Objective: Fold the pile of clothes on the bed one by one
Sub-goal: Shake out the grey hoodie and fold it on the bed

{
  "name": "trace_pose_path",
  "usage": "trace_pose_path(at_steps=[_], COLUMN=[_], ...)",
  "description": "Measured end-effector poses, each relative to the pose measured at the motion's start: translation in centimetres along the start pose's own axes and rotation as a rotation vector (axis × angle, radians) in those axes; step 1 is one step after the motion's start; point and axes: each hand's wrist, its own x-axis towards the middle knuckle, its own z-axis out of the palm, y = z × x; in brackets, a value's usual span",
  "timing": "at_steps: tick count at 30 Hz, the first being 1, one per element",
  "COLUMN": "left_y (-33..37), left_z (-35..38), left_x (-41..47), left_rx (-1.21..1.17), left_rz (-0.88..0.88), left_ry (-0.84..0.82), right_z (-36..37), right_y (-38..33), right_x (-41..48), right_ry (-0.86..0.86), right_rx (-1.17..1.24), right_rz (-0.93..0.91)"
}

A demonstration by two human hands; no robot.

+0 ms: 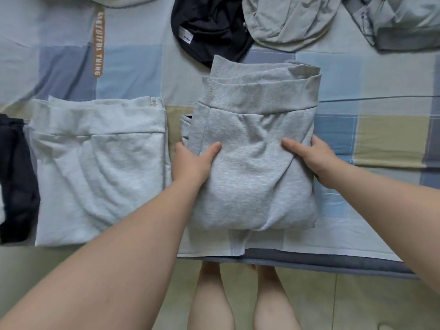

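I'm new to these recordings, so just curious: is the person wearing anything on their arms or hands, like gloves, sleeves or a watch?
No. The left arm and right arm are bare, no sleeves in view. The left hand and right hand show no gloves, rings, watch or bracelet.

Head-worn wide-angle view, looking steeply down over the near edge of the bed, close in

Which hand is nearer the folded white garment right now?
Left. The left hand grips the near edge of the grey sweatshirt, right beside the white garment; the right hand holds the far edge.
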Motion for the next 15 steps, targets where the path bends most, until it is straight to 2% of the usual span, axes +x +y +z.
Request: trace_pose_path(at_steps=[3,8,15], left_y=[0.4,1.2,2.6], left_z=[-1.1,-4.4,-14.9], left_x=[0.5,-2.8,-11.5], left_rx=[0.017,-0.188,-0.213], left_rz=[-0.002,0.077,0.131], left_ry=[-0.04,-0.125,-0.005], right_z=[-0.3,-0.9,1.1], right_y=[-0.9,-3.7,-9.2], right_x=[-0.1,-4.0,-15.1], right_ry=[-0.059,-0.06,-0.127], right_rx=[0.025,0.033,0.032], right_rz=[0.021,0.035,-0.016])
